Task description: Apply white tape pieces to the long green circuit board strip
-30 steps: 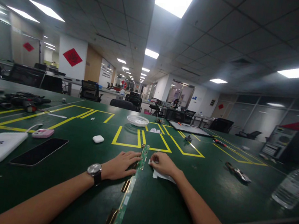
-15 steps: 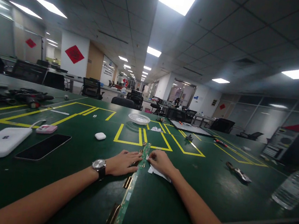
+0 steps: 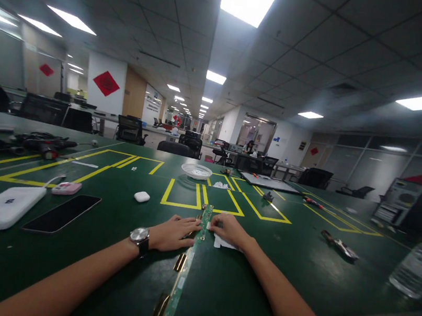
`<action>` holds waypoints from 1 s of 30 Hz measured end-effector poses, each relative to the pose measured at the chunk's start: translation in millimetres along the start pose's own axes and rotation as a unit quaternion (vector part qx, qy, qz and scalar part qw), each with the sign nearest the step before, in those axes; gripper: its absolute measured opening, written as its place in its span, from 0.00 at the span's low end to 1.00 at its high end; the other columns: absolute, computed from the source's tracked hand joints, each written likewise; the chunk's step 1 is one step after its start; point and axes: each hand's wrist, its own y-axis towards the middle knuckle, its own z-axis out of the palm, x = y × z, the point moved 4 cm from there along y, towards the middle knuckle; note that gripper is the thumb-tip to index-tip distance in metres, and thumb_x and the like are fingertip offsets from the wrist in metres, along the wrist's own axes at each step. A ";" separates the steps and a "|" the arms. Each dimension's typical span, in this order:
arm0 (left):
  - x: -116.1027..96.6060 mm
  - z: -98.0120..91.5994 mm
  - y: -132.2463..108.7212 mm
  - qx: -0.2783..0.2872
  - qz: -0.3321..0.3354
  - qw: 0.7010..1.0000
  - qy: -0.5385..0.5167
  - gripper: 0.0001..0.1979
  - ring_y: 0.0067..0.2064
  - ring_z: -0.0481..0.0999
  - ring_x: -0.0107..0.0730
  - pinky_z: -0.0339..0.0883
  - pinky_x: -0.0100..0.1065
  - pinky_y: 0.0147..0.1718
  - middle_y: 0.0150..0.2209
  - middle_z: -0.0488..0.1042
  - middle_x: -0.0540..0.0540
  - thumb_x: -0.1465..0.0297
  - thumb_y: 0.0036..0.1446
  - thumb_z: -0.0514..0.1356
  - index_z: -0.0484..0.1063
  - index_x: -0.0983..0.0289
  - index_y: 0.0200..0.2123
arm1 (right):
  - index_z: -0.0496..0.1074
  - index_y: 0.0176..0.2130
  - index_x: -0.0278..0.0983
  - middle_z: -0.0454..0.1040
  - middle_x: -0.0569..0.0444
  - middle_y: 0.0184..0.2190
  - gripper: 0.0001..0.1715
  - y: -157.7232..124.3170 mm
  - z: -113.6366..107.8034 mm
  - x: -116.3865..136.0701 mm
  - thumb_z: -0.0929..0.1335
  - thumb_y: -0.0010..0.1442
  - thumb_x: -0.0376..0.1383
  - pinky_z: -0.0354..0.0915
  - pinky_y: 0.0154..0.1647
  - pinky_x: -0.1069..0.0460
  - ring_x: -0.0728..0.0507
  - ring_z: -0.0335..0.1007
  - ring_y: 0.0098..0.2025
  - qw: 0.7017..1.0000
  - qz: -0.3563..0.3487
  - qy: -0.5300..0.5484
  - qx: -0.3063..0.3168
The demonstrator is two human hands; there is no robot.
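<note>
A long, narrow green circuit board (image 3: 181, 283) with copper-coloured flex tabs (image 3: 160, 309) on its left side runs away from the table's front edge. My left hand (image 3: 174, 233), wearing a wristwatch (image 3: 139, 235), lies flat with fingers stretched out, the fingertips on the board's far part. To the right of that part, my right hand (image 3: 229, 228) is closed in a pinch at the board's edge. A small white piece (image 3: 209, 226) shows at its fingertips, too small to name. White paper (image 3: 224, 243) lies partly hidden under my right hand.
Left of my arms are a black phone (image 3: 63, 213), a white power bank (image 3: 0, 211) and a white earbud case (image 3: 141, 197). A white basket (image 3: 196, 171) stands beyond my hands. On the right are a clear plastic bottle (image 3: 418, 268) and a metal tool (image 3: 339, 247).
The whole view has shifted slightly downward in the picture. Both hands keep nearly the same places at the board, the left flat and the right pinched.
</note>
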 end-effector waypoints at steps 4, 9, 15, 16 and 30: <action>-0.9 -1.0 -1.1 -0.003 -0.004 1.000 -0.021 0.26 0.68 0.51 0.46 0.51 0.50 0.59 0.69 0.51 0.56 0.54 0.69 0.45 0.53 0.54 0.66 | 0.77 0.44 0.38 0.78 0.50 0.44 0.12 3.8 0.1 2.2 0.66 0.63 0.37 0.63 0.51 0.51 0.43 0.72 0.47 0.999 -0.046 0.020 -0.014; 3.3 -3.5 -3.8 -0.040 -0.036 0.997 -0.054 0.24 0.67 0.54 0.43 0.53 0.48 0.60 0.69 0.52 0.56 0.58 0.70 0.46 0.52 0.54 0.66 | 0.73 0.54 0.37 0.72 0.48 0.56 0.20 5.6 10.4 2.7 0.63 0.65 0.37 0.58 0.61 0.49 0.43 0.67 0.57 0.995 -0.083 -0.022 0.047; 0.8 -8.4 -8.8 -0.079 -0.030 0.996 -0.028 0.18 0.63 0.61 0.42 0.57 0.46 0.58 0.63 0.62 0.55 0.64 0.68 0.50 0.63 0.55 0.59 | 0.72 0.55 0.38 0.71 0.47 0.56 0.22 -5.9 4.7 -12.0 0.63 0.65 0.39 0.57 0.61 0.48 0.41 0.65 0.58 0.997 0.012 -0.068 0.025; -1.6 -9.2 -9.1 -0.082 -0.023 0.996 -0.022 0.17 0.62 0.62 0.42 0.58 0.45 0.58 0.62 0.63 0.55 0.65 0.68 0.50 0.65 0.55 0.58 | 0.72 0.55 0.38 0.71 0.48 0.56 0.21 -7.8 3.8 -14.2 0.63 0.65 0.39 0.57 0.61 0.48 0.41 0.65 0.58 0.997 0.024 -0.072 0.024; -5.1 -25.0 -14.9 -0.113 -0.023 0.993 -0.002 0.17 0.57 0.67 0.40 0.60 0.41 0.55 0.56 0.69 0.53 0.60 0.69 0.51 0.66 0.56 0.56 | 0.70 0.57 0.39 0.68 0.46 0.59 0.24 -15.5 -2.9 -32.1 0.58 0.67 0.41 0.55 0.61 0.42 0.38 0.61 0.60 0.986 0.074 -0.150 0.006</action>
